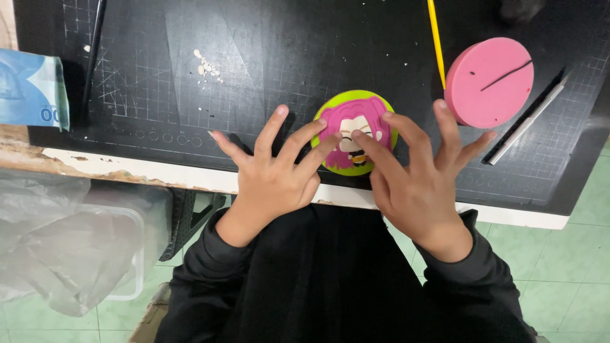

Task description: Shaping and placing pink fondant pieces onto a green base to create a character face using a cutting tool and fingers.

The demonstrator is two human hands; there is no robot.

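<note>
— What's at the left?
— The left hand (273, 181), fingers spread loose, tips resting on a green disc (354, 132) bearing a pink-haired figure, near the black cutting mat's (254, 70) front edge on the bench.
— And right?
— The right hand (422, 184) likewise splayed, seemingly pressing the figure. Beyond: a pink foam disc (489, 82).

The person wore a black long-sleeved top; its soft, plain cuffs ended at the wrists; the left hand (274, 181) and right hand (420, 185) were bare, without rings or watch; dark clothing covered the lap.
</note>
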